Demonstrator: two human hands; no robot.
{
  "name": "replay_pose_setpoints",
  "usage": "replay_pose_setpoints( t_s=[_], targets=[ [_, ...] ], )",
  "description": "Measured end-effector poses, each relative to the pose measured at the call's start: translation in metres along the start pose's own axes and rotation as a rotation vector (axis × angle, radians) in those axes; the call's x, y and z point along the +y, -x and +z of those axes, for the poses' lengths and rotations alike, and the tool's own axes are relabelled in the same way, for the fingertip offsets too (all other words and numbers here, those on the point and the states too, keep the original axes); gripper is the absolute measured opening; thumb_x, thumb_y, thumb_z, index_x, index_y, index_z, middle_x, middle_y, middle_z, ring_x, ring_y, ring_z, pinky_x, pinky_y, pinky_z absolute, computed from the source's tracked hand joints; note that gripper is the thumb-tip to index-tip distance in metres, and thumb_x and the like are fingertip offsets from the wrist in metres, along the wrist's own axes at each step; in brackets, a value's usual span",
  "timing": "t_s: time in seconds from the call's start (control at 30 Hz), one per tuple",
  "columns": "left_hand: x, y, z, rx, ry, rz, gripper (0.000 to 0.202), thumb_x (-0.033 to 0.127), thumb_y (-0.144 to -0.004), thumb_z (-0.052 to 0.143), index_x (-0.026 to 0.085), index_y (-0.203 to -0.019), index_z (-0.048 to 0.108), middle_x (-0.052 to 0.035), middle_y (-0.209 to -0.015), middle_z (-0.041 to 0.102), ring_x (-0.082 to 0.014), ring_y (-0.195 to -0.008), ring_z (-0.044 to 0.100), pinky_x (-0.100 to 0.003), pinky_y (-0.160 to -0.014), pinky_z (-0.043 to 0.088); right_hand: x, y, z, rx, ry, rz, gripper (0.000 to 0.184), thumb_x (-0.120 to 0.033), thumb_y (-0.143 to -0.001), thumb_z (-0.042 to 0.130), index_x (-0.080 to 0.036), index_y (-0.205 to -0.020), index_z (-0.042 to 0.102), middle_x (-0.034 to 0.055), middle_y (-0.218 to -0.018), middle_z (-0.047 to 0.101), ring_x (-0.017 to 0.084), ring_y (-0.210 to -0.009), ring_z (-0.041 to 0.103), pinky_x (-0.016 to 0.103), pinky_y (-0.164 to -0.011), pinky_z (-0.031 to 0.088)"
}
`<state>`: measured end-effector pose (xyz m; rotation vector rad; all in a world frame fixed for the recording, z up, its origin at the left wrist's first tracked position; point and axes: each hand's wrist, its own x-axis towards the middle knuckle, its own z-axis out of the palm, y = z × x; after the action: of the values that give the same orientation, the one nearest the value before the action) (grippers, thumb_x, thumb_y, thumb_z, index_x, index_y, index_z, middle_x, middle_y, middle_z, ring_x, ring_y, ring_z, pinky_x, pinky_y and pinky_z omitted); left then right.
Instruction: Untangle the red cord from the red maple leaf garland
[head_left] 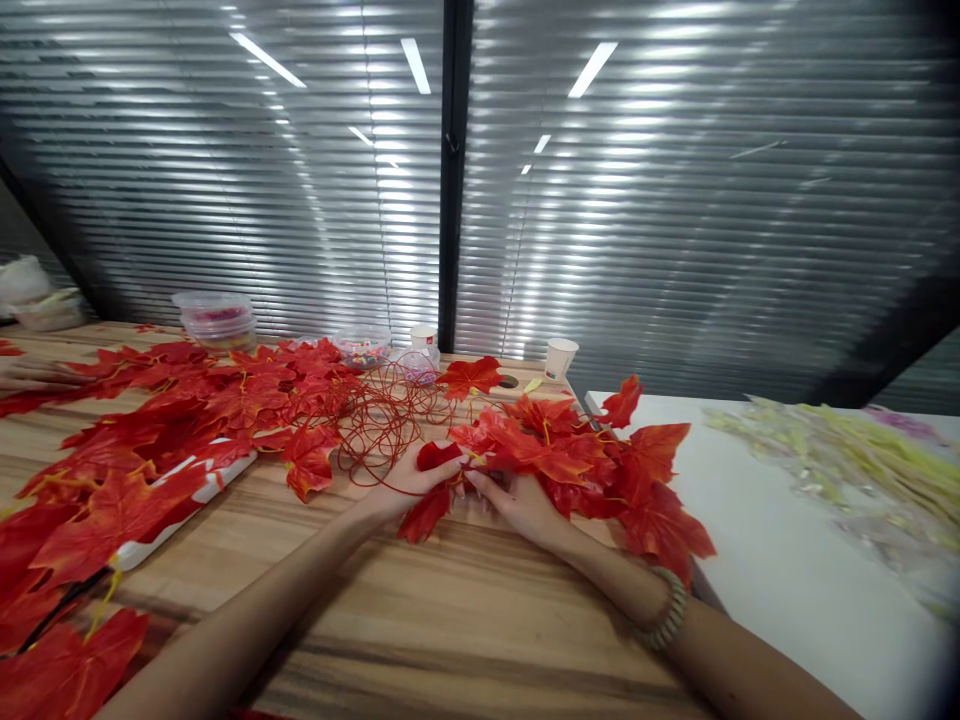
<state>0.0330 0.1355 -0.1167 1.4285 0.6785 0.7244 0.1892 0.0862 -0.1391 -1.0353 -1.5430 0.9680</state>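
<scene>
My left hand point(420, 477) is closed on a red artificial maple leaf point(426, 515), whose lower part hangs below the fingers. Fingertips of my right hand point(525, 508) meet the left ones in a pinch at the yellow stem by this leaf; the exact grip is partly hidden. Beyond and right of my hands lies a bunch of red maple leaves on a garland point(559, 455), spilling over the table's right edge. A tangled loop of thin red cord point(386, 415) rests behind my left hand, and one strand runs along that hand.
More red leaves point(247, 390) cover the left of the wooden table point(465, 620), over a white strip point(150, 540). Plastic tubs point(217, 322), a bead tub point(362, 348) and paper cups point(560, 358) stand behind. Another person's hand point(37, 375) is far left. A white table point(780, 560) adjoins right.
</scene>
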Motion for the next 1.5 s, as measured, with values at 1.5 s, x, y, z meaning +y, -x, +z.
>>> replay_pose_setpoints(
  t_s=[1.5],
  targets=[
    [-0.0069,-0.0016,-0.0039,-0.025,-0.012,0.018,0.027,0.036,-0.072,0.064,0.011,-0.078,0.06,-0.0033,-0.062,0.063,-0.0104,-0.051,0.057,-0.02,-0.049,0.045,-0.0039,0.0006,-0.0006,-0.026,0.077,-0.047,0.03,-0.046,-0.082,0.045,-0.019,-0.074,0.054,0.0037,-0.07,0.06,0.017,-0.067,0.056,0.029,-0.061,0.045]
  ],
)
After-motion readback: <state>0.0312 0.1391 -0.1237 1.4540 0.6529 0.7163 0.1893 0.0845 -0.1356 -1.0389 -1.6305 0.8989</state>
